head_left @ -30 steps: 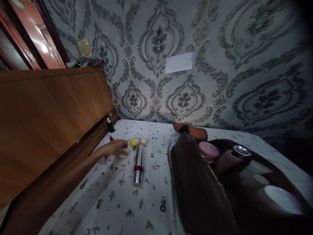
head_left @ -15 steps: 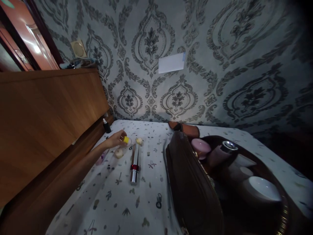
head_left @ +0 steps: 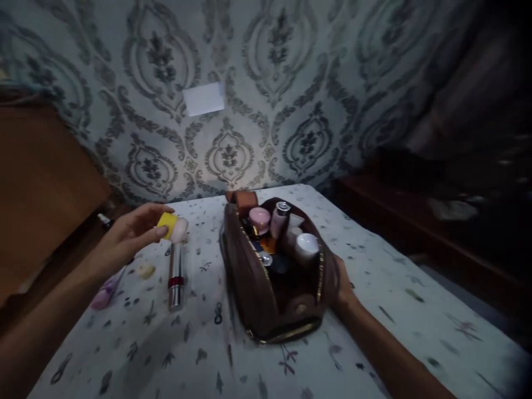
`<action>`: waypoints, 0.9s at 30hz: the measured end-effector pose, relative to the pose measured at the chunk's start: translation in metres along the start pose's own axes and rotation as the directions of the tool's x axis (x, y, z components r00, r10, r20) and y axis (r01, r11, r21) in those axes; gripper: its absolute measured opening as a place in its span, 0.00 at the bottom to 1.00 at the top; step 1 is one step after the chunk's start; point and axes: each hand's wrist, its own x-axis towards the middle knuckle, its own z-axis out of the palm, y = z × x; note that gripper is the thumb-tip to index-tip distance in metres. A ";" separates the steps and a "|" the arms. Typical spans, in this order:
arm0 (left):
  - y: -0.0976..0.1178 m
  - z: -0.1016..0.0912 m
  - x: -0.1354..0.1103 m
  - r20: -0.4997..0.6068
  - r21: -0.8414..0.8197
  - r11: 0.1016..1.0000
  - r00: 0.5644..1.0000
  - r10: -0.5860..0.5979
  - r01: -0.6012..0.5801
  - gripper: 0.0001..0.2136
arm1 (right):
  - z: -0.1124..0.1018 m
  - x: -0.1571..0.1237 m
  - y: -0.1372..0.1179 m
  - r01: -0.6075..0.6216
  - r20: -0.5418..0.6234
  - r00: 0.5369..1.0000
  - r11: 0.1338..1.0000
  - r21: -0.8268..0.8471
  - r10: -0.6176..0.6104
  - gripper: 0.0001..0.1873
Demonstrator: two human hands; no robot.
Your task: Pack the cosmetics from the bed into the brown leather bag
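My left hand (head_left: pixel 135 235) pinches a small pale jar (head_left: pixel 180 229) with a yellow cap (head_left: pixel 167 224) between thumb and fingers, above the patterned sheet. Just below it lies a silver tube (head_left: pixel 176 280) with a red band. My right hand (head_left: pixel 343 282) grips the far right side of an open brown cosmetic bag (head_left: pixel 253 288); its fingers are hidden by the bag. Inside the bag are a pink jar (head_left: pixel 260 219), a pump-type bottle with a silver top (head_left: pixel 279 220) and a white-lidded jar (head_left: pixel 307 244).
A small cream-coloured piece (head_left: pixel 145 270) and a purple item (head_left: pixel 103 295) lie at the left on the sheet (head_left: pixel 199 354). A dark bottle (head_left: pixel 105 221) stands by the wooden cabinet (head_left: pixel 45 194). Patterned wallpaper with a white paper (head_left: pixel 204 99) rises behind.
The view has swung right. My left hand has lifted the yellow-capped jar nearer. My right hand has come into view at the bag, which appears smaller and more upright.
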 end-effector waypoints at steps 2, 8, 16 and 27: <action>0.037 0.019 0.003 0.057 -0.040 0.998 0.997 0.052 -0.050 0.17 | -0.009 -0.004 0.004 -0.040 -0.027 0.999 0.999 0.031 0.041 0.19; 0.093 0.084 0.036 0.337 0.140 0.949 0.915 0.222 -0.282 0.20 | -0.003 -0.002 0.008 -0.134 -0.021 0.990 0.981 0.141 0.138 0.17; 0.087 0.145 0.086 0.590 0.443 0.796 0.803 0.087 -0.412 0.18 | -0.005 -0.002 0.016 -0.177 -0.005 0.983 0.958 0.224 0.183 0.17; 0.079 0.197 0.090 0.564 0.698 0.551 0.825 -0.031 -0.457 0.18 | -0.004 0.000 0.017 -0.173 -0.008 0.984 0.961 0.214 0.179 0.16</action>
